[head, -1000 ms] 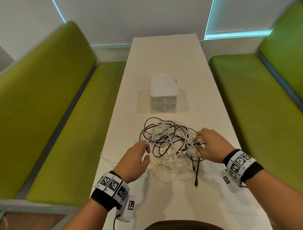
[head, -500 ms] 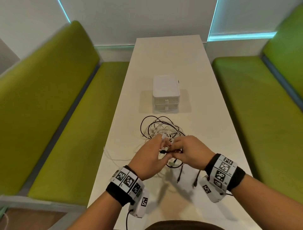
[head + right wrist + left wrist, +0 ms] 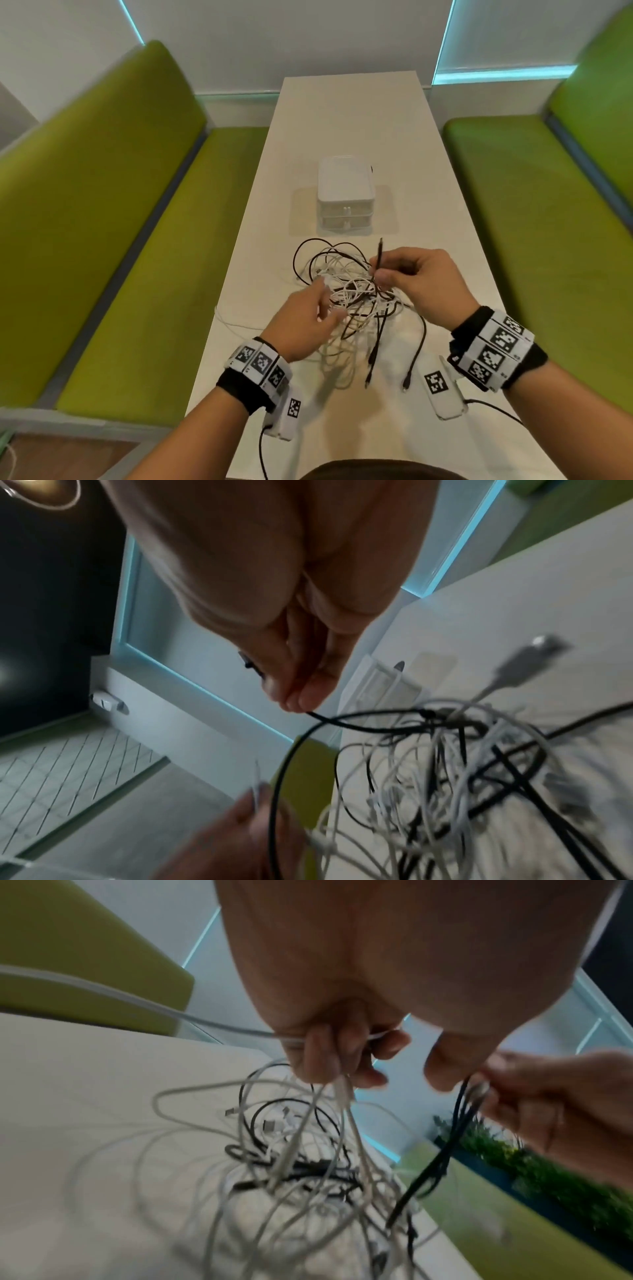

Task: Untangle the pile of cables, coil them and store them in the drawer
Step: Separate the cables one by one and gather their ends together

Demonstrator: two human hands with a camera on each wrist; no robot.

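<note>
A tangle of black and white cables (image 3: pixel 349 294) lies on the white table (image 3: pixel 352 120), partly lifted between my hands. My right hand (image 3: pixel 383 274) pinches a black cable (image 3: pixel 379 255) just below its plug, which points upward; the pinch (image 3: pixel 298 696) shows in the right wrist view. My left hand (image 3: pixel 329 308) grips a few white cables (image 3: pixel 342 1096) with curled fingers (image 3: pixel 318 1056). The white two-drawer unit (image 3: pixel 344 195) stands beyond the pile with both drawers shut.
Green benches (image 3: pixel 120 240) (image 3: pixel 534 222) run along both long sides of the narrow table. One white cable (image 3: pixel 233 322) trails to the left table edge. Two black plug ends (image 3: pixel 368 377) (image 3: pixel 406 382) lie on the table near me.
My hands, close together over the pile half a second ago, have drawn apart. The right hand has risen with the black cable's end pointing up; the left has pulled white cables toward me.
</note>
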